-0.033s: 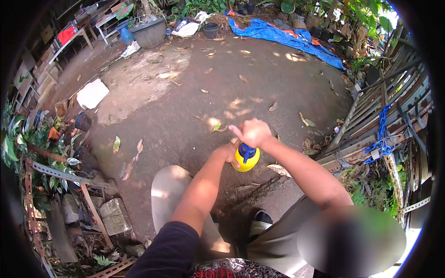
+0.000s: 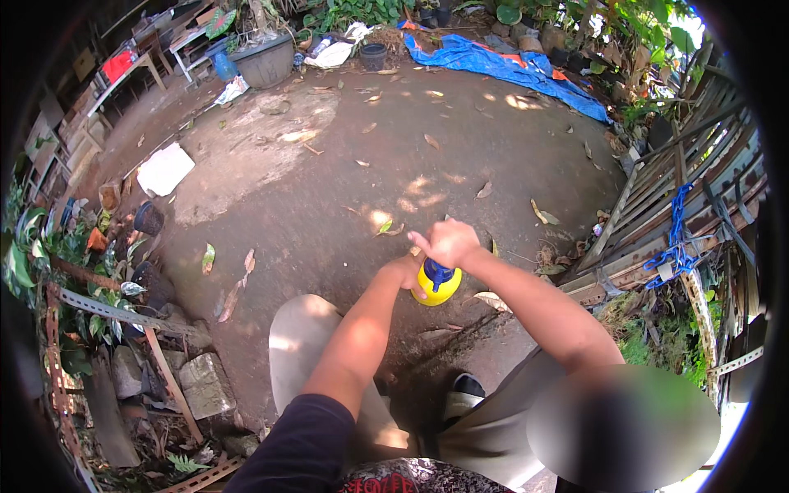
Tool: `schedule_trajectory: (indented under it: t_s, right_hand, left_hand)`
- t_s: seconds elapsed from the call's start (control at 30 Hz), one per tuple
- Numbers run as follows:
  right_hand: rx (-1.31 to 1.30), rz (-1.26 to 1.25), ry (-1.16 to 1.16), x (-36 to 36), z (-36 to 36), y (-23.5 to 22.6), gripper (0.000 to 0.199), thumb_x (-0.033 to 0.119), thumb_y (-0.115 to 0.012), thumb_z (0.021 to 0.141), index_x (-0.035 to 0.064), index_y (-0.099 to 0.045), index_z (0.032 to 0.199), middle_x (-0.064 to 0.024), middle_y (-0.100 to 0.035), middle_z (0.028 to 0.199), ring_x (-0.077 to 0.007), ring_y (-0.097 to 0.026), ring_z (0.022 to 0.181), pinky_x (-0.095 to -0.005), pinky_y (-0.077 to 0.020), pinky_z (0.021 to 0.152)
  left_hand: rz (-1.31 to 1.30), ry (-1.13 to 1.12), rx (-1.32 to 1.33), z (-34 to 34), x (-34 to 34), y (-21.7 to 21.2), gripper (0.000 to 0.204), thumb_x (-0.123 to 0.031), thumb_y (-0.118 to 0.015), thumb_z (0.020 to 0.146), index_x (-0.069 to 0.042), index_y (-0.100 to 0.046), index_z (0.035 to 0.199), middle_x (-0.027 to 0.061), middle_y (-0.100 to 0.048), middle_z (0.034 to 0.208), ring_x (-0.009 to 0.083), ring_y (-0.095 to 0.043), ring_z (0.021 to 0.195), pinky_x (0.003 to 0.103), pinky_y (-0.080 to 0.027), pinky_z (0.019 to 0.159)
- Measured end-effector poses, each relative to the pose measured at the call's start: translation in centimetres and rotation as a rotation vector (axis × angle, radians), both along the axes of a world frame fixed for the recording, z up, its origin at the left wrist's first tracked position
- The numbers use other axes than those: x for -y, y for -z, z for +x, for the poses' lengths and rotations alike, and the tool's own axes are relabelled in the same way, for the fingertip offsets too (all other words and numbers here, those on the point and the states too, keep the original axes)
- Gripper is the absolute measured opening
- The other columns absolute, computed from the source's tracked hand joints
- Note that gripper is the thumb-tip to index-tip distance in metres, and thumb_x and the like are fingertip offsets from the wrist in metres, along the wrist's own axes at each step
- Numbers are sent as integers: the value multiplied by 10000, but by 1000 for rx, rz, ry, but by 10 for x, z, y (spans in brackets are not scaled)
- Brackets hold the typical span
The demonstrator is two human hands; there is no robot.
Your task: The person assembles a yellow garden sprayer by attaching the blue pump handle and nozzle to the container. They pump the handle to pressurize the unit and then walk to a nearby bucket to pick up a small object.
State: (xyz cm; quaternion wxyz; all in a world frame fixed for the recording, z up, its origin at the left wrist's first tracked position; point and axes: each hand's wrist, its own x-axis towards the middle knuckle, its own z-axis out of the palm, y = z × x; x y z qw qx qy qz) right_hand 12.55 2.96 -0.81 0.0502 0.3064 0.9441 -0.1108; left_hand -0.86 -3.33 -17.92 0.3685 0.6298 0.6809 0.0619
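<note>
A small pump sprayer with a round yellow tank (image 2: 438, 292) and a blue top (image 2: 437, 272) stands between my feet and the open ground ahead. My left hand (image 2: 408, 272) wraps the left side of the tank, its fingers partly hidden behind it. Over the blue top, my right hand (image 2: 449, 244) is closed with the thumb sticking out to the left. The part inside that fist is covered from view; it sits where the pump handle would be.
Dry leaves (image 2: 493, 301) lie scattered on the dark ground. A slatted fence (image 2: 666, 222) with a blue chain (image 2: 679, 238) runs along the right. To the left stand a rusty metal frame (image 2: 123, 311) and concrete blocks (image 2: 205, 384). A blue tarp (image 2: 501, 70) lies at the far side.
My right hand has come down slightly toward the yellow tank, and less of the blue top shows beneath it. My left hand keeps its hold.
</note>
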Motion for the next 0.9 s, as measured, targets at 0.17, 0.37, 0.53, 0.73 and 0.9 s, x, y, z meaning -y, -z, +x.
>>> schedule_trajectory:
  t_s: [0.17,0.37,0.53,0.73,0.9]
  right_hand:
    - [41,1,-23,9,-4,18,712,606,-430,1010,5,-766,831,-242,-736,883,-391,-727,945,-471,-579,844]
    - [10,-249,84,5,-4,-54,613,523,-516,1015,-50,-731,1042,-269,-709,1141,-424,-697,1056,-486,-565,900]
    - [-231,-189,161,15,-6,-145,614,529,-520,1010,-37,-739,919,-269,-730,928,-442,-714,949,-517,-573,843]
    - [-387,-71,137,-5,-4,-79,703,605,-410,1012,19,-742,811,-267,-704,804,-446,-707,885,-531,-565,819]
    - [-171,-137,142,-3,0,-4,701,611,-389,1014,56,-777,834,-248,-733,877,-423,-717,912,-512,-568,861]
  left_hand:
    - [-158,80,-35,3,0,-11,1255,-349,-968,630,-121,-215,1607,201,-481,1528,342,-472,1409,414,-405,1175]
    - [-140,-22,-55,22,10,-43,1377,-307,-961,651,-165,-12,1637,211,-521,1493,351,-495,1389,419,-417,1156]
    - [-90,-26,11,5,11,-26,1435,-235,-965,634,-200,65,1633,231,-539,1468,362,-520,1367,427,-425,1142]
    - [-59,-18,76,5,4,-29,1413,-239,-964,634,-201,34,1633,230,-543,1464,370,-530,1356,434,-432,1137]
    - [-155,-18,-18,17,8,-52,1255,-341,-954,648,-62,-168,1586,254,-538,1447,391,-512,1359,433,-420,1142]
